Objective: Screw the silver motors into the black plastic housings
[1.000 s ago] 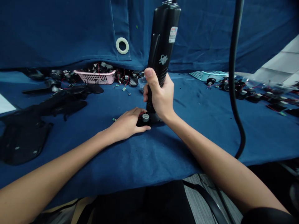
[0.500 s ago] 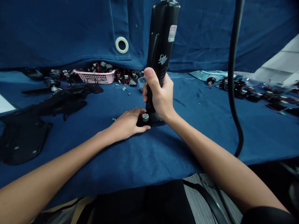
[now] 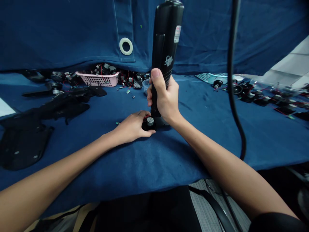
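Observation:
My right hand (image 3: 165, 95) is wrapped round a black electric screwdriver (image 3: 167, 38), held nearly upright with its lower end down at a small motor assembly. The tool's tip is hidden. Flat on the blue cloth, my left hand (image 3: 135, 125) curls its thumb and fingers round that motor assembly (image 3: 150, 121), a black part with a round silver motor on top and a red wire. A tiny green circuit board (image 3: 117, 123) lies just left of my left hand.
Behind stand a pink basket (image 3: 101, 80) of motor parts, a clear cup (image 3: 145, 85) and a light-blue basket (image 3: 210, 78). Black plastic pieces (image 3: 24, 141) lie at left, several motor assemblies (image 3: 263, 99) at right. A black cable (image 3: 233, 80) hangs at right; a blue curtain (image 3: 72, 35) borders the back.
The screwdriver's top has tilted slightly to the left in my right hand, and the hanging cable has swung left. My left hand keeps its hold on the motor assembly.

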Demonstrator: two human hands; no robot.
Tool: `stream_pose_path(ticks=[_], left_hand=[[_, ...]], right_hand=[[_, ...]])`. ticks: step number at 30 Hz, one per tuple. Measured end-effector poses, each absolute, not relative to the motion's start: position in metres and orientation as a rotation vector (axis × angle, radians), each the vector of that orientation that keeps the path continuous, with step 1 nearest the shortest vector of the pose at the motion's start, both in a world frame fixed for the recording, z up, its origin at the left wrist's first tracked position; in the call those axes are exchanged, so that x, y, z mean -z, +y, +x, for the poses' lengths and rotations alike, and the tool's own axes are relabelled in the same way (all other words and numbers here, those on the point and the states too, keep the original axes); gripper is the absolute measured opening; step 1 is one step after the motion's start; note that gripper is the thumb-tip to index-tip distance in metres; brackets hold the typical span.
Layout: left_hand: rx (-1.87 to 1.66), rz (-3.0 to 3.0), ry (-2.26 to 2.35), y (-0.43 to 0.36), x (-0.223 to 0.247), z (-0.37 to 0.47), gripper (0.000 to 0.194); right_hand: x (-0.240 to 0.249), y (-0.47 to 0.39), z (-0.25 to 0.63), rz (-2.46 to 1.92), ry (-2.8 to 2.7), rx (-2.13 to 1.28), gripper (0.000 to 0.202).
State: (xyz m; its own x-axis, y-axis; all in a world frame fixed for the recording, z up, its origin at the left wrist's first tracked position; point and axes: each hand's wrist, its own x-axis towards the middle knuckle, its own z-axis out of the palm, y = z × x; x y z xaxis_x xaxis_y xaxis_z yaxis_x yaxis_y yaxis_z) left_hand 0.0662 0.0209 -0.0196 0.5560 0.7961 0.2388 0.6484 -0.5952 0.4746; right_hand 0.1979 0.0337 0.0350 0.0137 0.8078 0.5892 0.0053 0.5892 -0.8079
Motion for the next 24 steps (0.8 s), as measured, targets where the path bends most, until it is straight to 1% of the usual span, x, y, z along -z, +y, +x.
stream_pose_path(ticks=[4, 9, 14, 18, 21, 24], left_hand=[[-0.615, 2.441, 1.143, 0.022, 0.019, 0.066, 0.046], [-0.612, 2.409, 1.156, 0.023, 0.019, 0.065, 0.049], [-0.617, 2.384, 1.170, 0.021, 0.021, 0.063, 0.054], [-0.631, 2.401, 1.156, 0.021, 0.021, 0.064, 0.059], [-0.613, 2.414, 1.159, 0.021, 0.020, 0.064, 0.058], [-0.620, 2.419, 1.169, 0.021, 0.020, 0.064, 0.056]], right_hand=[[-0.032, 0.037, 0.200, -0.741, -1.460, -0.749, 0.051], [-0.036, 0.037, 0.206, -0.759, -1.540, -0.764, 0.048], [-0.052, 0.039, 0.233, -0.771, -1.945, -0.883, 0.034], [-0.055, 0.046, 0.252, -0.909, -2.308, -0.972, 0.034], [-0.049, 0.050, 0.255, -0.966, -2.409, -1.054, 0.036], [-0.045, 0.051, 0.253, -1.044, -2.345, -1.173, 0.034]])
